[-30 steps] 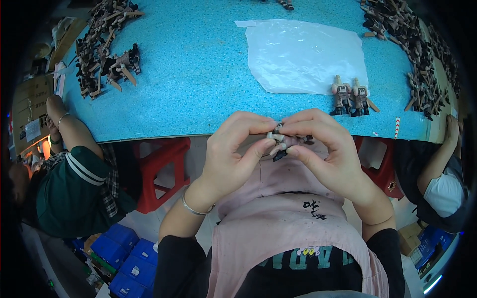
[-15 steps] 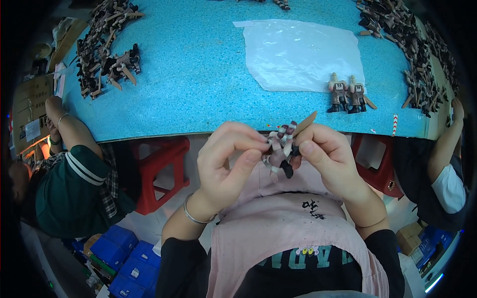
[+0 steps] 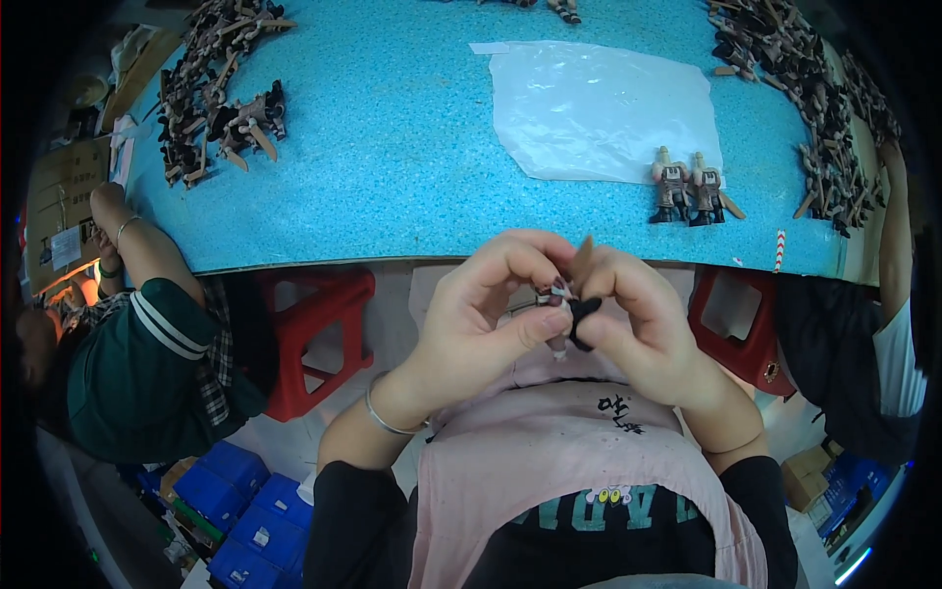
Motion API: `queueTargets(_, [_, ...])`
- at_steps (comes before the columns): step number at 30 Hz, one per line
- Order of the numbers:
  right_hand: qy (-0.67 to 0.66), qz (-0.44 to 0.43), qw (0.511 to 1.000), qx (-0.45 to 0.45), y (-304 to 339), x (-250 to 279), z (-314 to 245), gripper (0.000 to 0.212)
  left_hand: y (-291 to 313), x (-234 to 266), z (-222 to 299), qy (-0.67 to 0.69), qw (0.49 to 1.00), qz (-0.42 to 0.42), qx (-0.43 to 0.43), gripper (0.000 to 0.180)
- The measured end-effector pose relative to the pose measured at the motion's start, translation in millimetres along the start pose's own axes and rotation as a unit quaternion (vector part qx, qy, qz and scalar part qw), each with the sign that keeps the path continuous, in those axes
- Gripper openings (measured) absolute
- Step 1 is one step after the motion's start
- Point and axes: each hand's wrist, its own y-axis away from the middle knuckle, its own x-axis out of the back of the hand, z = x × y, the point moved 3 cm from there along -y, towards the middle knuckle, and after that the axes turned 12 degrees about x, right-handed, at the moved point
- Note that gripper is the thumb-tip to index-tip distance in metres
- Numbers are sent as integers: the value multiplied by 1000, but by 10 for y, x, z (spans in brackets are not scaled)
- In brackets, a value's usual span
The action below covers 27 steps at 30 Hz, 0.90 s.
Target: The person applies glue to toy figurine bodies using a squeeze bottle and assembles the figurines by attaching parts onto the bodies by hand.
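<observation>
Between my two hands, just off the table's near edge, is a small toy figure (image 3: 560,344) with pale and brown parts, black boots and a tan blade-like piece (image 3: 583,263) sticking up. My left hand (image 3: 496,309) pinches its left side with thumb and fingers. My right hand (image 3: 643,319) is closed on the black boots and the right side. Fingers cover much of the figure. Two similar figures (image 3: 671,185) lie side by side on the blue table (image 3: 392,147), at the lower right corner of a clear plastic sheet (image 3: 603,108).
Piles of like figures lie at the far left (image 3: 211,88) and along the right (image 3: 824,118). Red stools (image 3: 319,339) stand under the table's edge. A person in a green sleeve (image 3: 137,363) sits at left, another person (image 3: 893,363) at right. Blue boxes (image 3: 260,530) sit low at left.
My hands have drawn closer together around the figure, and it has turned, with its blade-like piece now more upright. The right-hand person's arm has reached farther up the table.
</observation>
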Motion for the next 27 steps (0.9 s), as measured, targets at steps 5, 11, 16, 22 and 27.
queueTargets(5, [68,40,995,59,-28,-42,-64,31,28,-34,85,-14,987,128,-95,39])
queueTargets(11, [1,106,994,41,29,-31,-118,43,35,43,113,-67,998,-8,7,42])
queueTargets(16, [50,89,992,73,10,-55,-126,49,8,10,135,-42,999,0,-6,38])
queueTargets(22, [127,46,985,104,-102,-15,-179,40,-24,-11,100,-43,998,16,-32,35])
queueTargets(27, [132,52,984,111,-102,1,-150,38,-23,3,101,-52,998,23,-34,35])
